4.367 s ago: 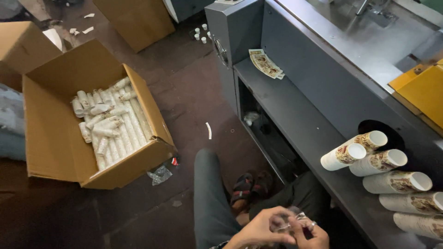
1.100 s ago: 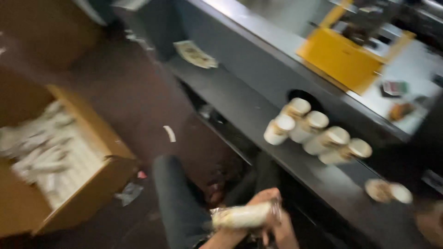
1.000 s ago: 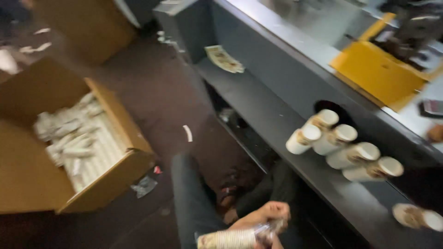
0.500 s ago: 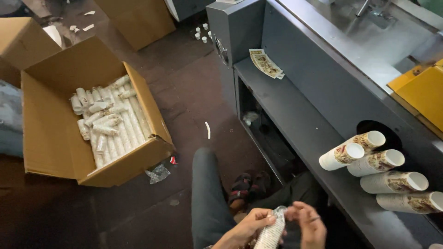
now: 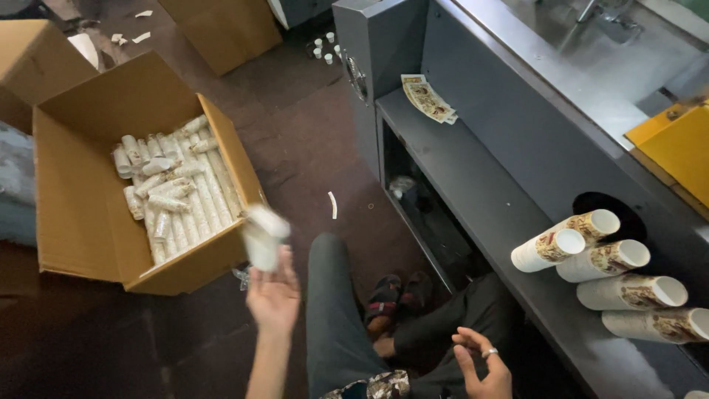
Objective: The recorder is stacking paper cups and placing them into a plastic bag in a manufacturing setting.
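Note:
My left hand (image 5: 272,295) is raised palm up with its fingers spread, beside my left knee. A blurred white sleeve of paper cups (image 5: 262,235) is in the air at its fingertips, next to the near corner of an open cardboard box (image 5: 199,264). Whether it still touches the fingers I cannot tell. Inside the box lie several wrapped cup sleeves (image 5: 173,188). My right hand (image 5: 481,362), with a ring on it, hovers empty over my lap, fingers apart. Several stacks of printed paper cups (image 5: 591,240) lie on the grey machine's ledge at the right.
A grey machine (image 5: 473,140) runs along the right with an open bay below its ledge. Printed paper blanks (image 5: 427,100) lie on the ledge. A yellow bin (image 5: 676,148) sits at far right. More cardboard boxes (image 5: 221,26) and small cups (image 5: 325,48) are on the floor.
Both hands held the cup sleeve in my lap before. My left hand has since swung up toward the box with the sleeve leaving it, and the right hand has let go.

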